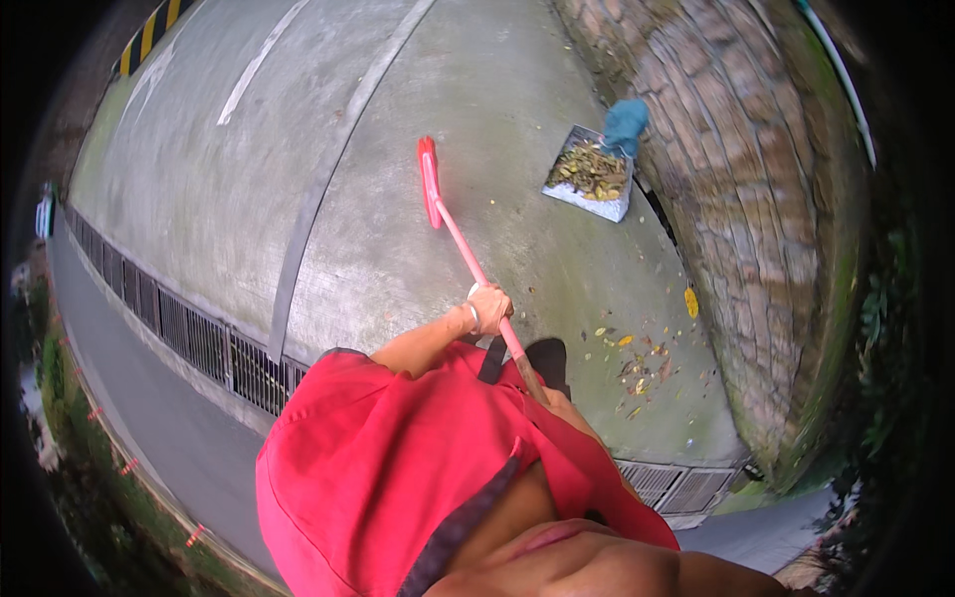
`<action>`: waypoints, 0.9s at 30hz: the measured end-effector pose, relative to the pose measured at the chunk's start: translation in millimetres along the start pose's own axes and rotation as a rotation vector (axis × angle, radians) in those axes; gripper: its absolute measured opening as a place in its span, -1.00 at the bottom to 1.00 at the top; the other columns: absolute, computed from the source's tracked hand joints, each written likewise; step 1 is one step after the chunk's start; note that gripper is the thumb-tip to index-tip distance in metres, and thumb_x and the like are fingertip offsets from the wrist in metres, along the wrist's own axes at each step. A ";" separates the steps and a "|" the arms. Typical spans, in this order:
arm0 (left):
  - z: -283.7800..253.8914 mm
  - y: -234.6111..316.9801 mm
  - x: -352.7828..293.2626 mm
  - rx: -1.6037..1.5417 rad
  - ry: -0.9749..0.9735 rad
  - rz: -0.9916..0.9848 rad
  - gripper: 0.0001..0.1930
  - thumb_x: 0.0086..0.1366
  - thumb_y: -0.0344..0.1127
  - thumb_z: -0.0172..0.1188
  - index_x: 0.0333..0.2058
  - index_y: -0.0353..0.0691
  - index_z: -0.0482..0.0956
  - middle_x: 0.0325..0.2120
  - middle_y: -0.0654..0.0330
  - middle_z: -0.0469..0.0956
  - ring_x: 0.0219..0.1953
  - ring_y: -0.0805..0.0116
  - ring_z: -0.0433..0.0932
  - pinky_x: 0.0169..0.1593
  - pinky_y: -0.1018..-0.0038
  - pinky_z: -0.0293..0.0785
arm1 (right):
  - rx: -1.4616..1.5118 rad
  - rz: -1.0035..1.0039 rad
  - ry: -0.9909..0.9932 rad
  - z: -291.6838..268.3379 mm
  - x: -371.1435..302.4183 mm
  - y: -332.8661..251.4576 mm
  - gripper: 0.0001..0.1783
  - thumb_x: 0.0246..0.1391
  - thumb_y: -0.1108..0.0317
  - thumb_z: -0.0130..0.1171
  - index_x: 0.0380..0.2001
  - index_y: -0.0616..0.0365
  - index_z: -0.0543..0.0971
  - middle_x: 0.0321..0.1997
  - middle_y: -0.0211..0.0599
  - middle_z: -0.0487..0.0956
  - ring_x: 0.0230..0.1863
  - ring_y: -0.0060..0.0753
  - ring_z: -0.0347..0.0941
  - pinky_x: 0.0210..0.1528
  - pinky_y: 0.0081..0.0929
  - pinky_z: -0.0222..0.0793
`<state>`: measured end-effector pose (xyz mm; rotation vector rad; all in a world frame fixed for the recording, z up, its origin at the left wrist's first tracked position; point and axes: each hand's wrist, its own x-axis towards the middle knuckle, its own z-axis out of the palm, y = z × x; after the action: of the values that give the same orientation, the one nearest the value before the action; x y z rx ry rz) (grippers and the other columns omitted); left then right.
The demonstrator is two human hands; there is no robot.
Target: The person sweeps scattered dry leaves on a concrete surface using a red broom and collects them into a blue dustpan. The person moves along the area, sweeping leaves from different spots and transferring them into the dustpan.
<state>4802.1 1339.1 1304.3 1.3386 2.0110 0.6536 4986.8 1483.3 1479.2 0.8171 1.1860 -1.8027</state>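
A broom (461, 239) with a red head and a pink handle slants across the concrete in front of me, its head on the ground to the far left. My left hand (489, 309) is closed around the middle of the handle, a light band on its wrist. Close to my body, at the brownish near end of the handle, my right hand (560, 404) is closed on it, its fingers partly hidden by the red sleeve. A metal dustpan (609, 207) heaped with dry leaves (589, 171) stands to the right, apart from the broom.
A teal cloth-like bundle (625, 124) sits at the dustpan's back edge. Scattered leaves (642, 370) lie on the ground at my right. A stone wall (736, 189) rises on the right. Drain grates (164, 308) run along the left and behind me (686, 493).
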 end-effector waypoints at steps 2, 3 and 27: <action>-23.3 -32.4 1.8 -0.033 0.007 -0.038 -0.86 -0.34 -0.20 0.20 -0.75 -0.09 0.51 -0.75 0.09 0.47 -0.58 0.03 0.49 -0.43 0.22 0.44 | -0.126 0.061 -0.018 0.1 22.9 -44.9 -0.83 0.11 0.23 0.01 -0.40 0.09 0.43 -0.58 -0.64 0.27 -0.54 -0.77 0.17 -0.50 -0.68 0.08; -33.4 -50.1 1.4 -0.028 0.001 -0.061 -0.87 -0.33 -0.20 0.20 -0.75 -0.08 0.52 -0.75 0.09 0.47 -0.58 0.02 0.50 -0.42 0.21 0.44 | -0.189 0.088 -0.037 -2.9 38.5 -65.1 -0.84 0.10 0.24 -0.01 -0.39 0.08 0.42 -0.60 -0.66 0.22 -0.57 -0.76 0.11 -0.53 -0.68 0.01; -287.4 -377.1 279.1 -0.104 0.575 -0.036 -0.81 -0.44 -0.19 0.24 -0.75 -0.06 0.47 -0.68 0.26 0.46 -0.43 0.23 0.45 -0.13 0.38 0.37 | 0.045 0.249 -0.005 -64.7 378.9 -535.3 -0.86 0.09 0.42 -0.10 -0.54 0.04 0.27 -0.79 -0.59 0.16 -0.90 -0.71 0.00 -0.89 -0.64 -0.09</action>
<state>4278.5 1445.6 1173.3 1.1320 2.3905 1.2154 4344.3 1562.9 1356.0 0.9421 0.9960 -1.6306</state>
